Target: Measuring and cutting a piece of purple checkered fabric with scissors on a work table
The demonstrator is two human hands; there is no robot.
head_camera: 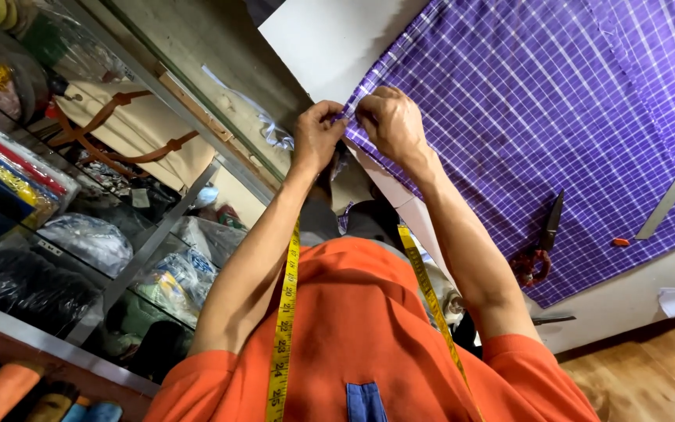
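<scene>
The cloth [541,109] on the white bench [330,39] is showing purple with white checks; the scissors [539,246] near its edge are showing red handles, the tape measure [283,328] yellow, the shirt [361,336] orange.

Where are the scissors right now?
In the head view, the scissors lie on the purple checked cloth, right of the person's right arm, near a small orange chalk.

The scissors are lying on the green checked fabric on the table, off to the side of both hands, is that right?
Not quite. The head view shows the scissors on purple checked fabric, not green. They do lie apart from the left hand and right hand, which pinch the fabric's corner.
</scene>
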